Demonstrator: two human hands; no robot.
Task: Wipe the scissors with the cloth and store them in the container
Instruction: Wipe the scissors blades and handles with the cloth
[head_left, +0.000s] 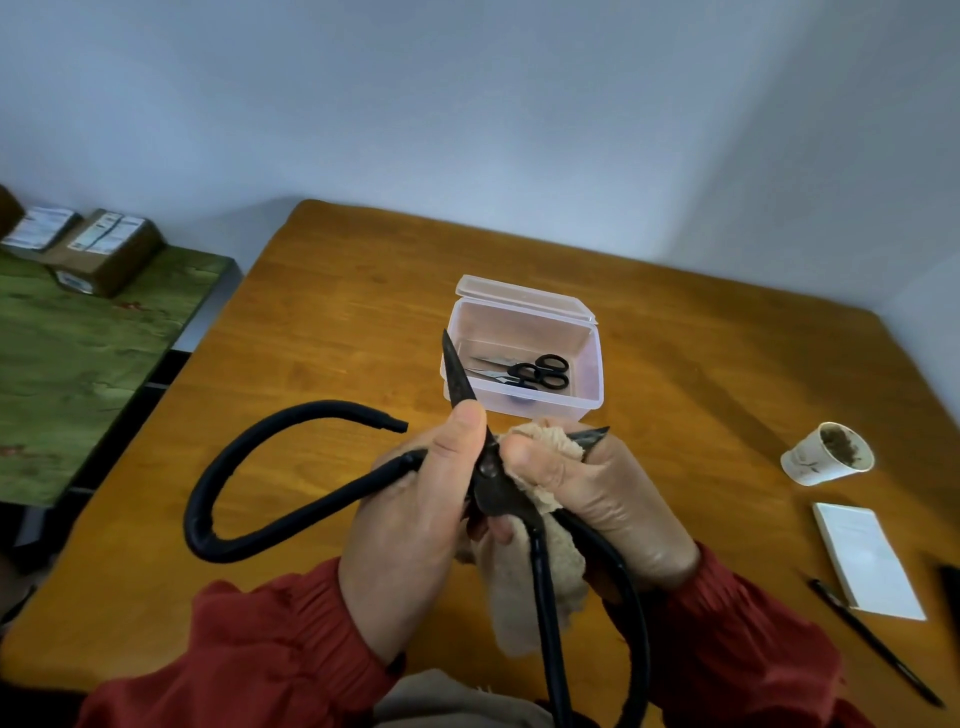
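**Big scissors held open over the cloth, box waiting behind**

Both hands are up over the tabletop (337, 322) with the large black scissors (496, 493) spread open between them. The left hand (410, 525) has its fingers curled round the shank near the pivot, thumb pressed flat up one blade. The right hand (613, 499) has its fingers clamped on the beige cloth (540, 566), which is bunched about the other blade. That blade is almost wholly hidden; only its tip (595, 434) pokes out past the knuckles.

One handle loop swings out to the left in full sight. The other runs down under the right wrist and is cut off at the bottom of the view.

The clear container (587, 358) stands just beyond the hands, lid tipped back, with small scissors (535, 371) lying inside. Something blue shows under them, too blurred to name.

The widest bare wood lies left of the container. To the right a paper cup (828, 452), a white notepad (867, 561) and a pen (878, 644) sit near the edge, and a dark shape is clipped by the frame.
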